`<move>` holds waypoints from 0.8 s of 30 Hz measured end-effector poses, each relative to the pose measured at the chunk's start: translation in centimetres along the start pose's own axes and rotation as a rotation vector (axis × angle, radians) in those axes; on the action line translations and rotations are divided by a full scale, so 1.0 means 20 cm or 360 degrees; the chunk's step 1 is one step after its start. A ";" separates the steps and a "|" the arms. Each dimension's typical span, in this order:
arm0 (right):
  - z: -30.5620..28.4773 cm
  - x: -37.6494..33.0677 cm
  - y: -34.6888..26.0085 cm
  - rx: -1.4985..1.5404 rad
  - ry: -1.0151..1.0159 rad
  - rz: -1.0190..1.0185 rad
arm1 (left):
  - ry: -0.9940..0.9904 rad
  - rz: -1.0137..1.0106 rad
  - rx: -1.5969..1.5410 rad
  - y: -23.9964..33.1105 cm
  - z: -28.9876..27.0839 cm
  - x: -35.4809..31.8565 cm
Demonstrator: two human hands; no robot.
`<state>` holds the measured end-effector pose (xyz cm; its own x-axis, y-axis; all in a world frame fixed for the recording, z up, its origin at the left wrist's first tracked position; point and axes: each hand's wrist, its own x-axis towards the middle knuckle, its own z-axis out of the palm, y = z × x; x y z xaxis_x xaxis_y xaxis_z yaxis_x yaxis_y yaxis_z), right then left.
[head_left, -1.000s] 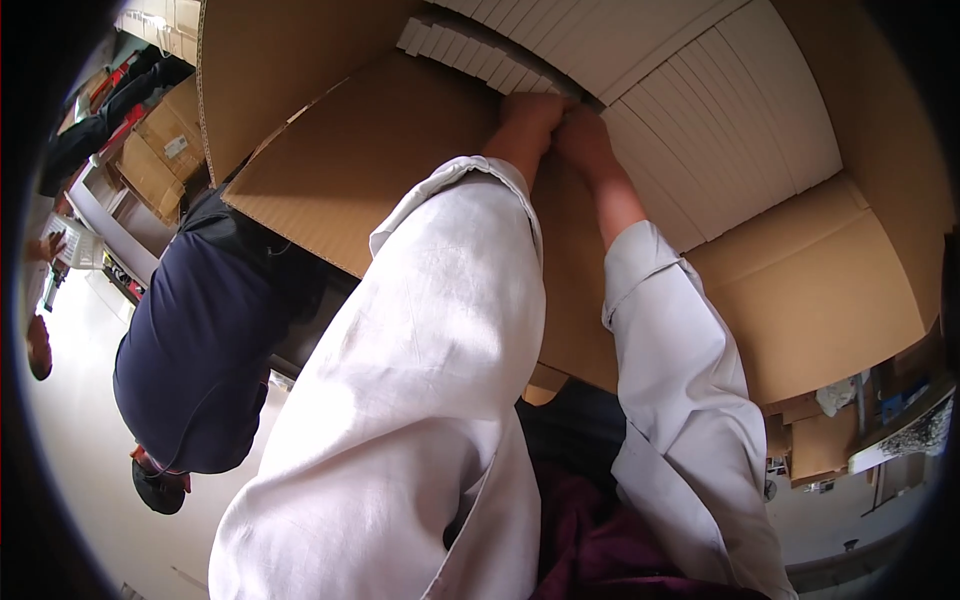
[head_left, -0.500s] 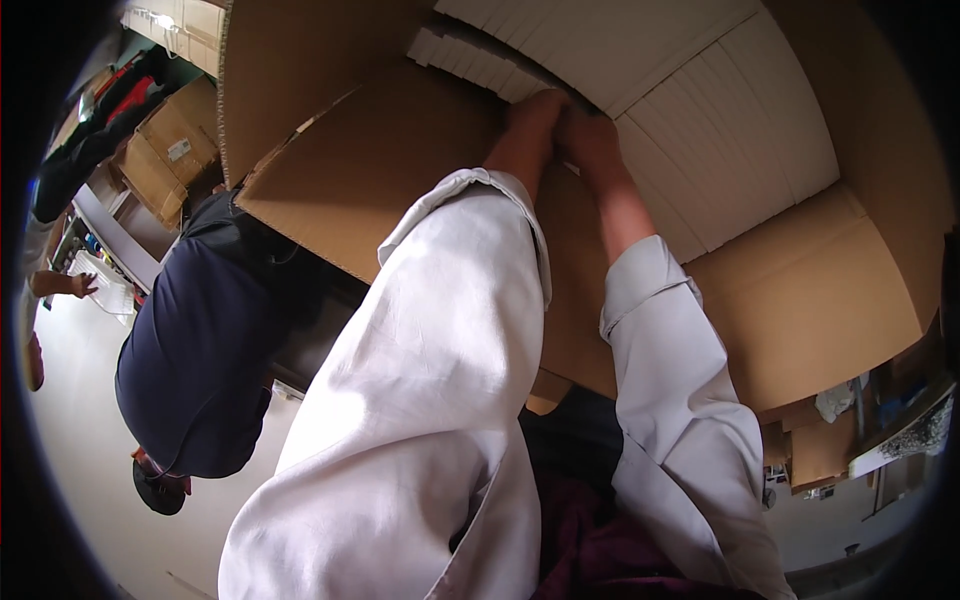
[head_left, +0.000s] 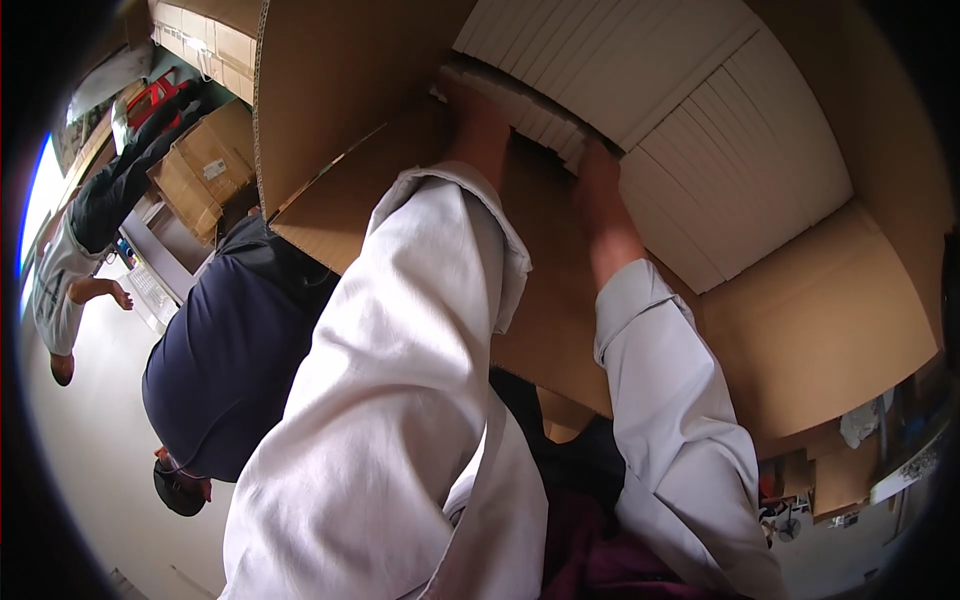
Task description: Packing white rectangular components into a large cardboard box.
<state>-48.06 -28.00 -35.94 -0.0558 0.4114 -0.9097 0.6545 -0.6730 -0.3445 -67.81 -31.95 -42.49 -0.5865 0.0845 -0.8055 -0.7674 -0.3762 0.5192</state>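
Both my arms, in white rolled sleeves, reach into a large open cardboard box [head_left: 820,340]. Inside stand tightly packed rows of thin white flat pieces [head_left: 740,160]; what kind they are I cannot make out. A narrower row of such pieces [head_left: 545,122] lies along the box's near side, a dark gap dividing it from the rest. At its left end is my left hand [head_left: 474,118], its fingers lost in shadow. By the right end, my right hand [head_left: 599,178] touches or nearly touches the pieces, fingers hidden. Whether either hand grips them does not show.
Tall cardboard flaps [head_left: 345,90] rise around the opening. Close on my left a person in dark clothing [head_left: 240,360] bends over. Farther left stands another person [head_left: 70,285], near a taped carton [head_left: 205,170]. More cardboard [head_left: 845,480] lies at lower right.
My hands, close together before, are now apart: the left has moved to the row's left end, the right stays near its right end. The view has shifted slightly.
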 end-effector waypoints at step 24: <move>0.18 -0.23 -0.24 0.0839 0.0318 0.0451 | -0.0020 0.0077 0.0651 0.31 0.16 -0.29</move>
<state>-53.75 -28.81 -30.94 0.2403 0.2453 -0.9392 0.1606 -0.9642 -0.2108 -70.06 -31.86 -33.72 -0.6257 0.0879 -0.7751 -0.7770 0.0173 0.6293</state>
